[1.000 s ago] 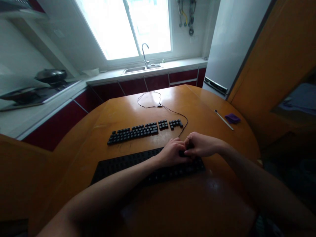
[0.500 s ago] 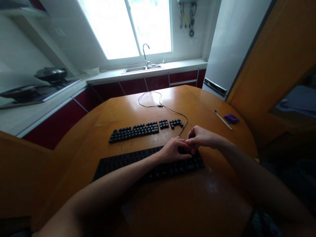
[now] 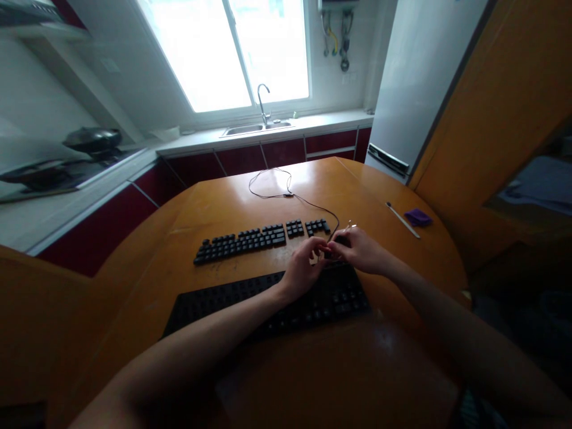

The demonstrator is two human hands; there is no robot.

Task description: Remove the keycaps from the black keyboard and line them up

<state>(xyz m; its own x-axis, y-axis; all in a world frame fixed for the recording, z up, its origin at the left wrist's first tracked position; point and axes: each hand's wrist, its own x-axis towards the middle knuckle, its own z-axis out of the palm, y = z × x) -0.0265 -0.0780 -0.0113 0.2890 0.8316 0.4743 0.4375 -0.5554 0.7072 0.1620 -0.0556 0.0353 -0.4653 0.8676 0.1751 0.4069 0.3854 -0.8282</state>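
With left hand (image 3: 305, 266) and right hand (image 3: 364, 250) we're working a dark piece (image 3: 328, 255) clamped between them, keyboard (image 3: 342, 295) beneath, likely needing steadiness next.

Black keyboard (image 3: 330, 292) flat on wooden table (image 3: 286, 208), slightly aslant, right end farther off, some caps seated lower right, upper rows too dark to read; just beyond, loose black keycaps (image 3: 243, 242) in ordered rows, a long block, two smaller clusters rightward.

A kitchen, shown by the sink (image 3: 243, 129) and tap (image 3: 265, 117) below a window (image 3: 201, 53), dark red cabinets (image 3: 241, 160), pans (image 3: 93, 140) on a dim hob (image 3: 96, 171) and what is probably a fridge (image 3: 424, 71)
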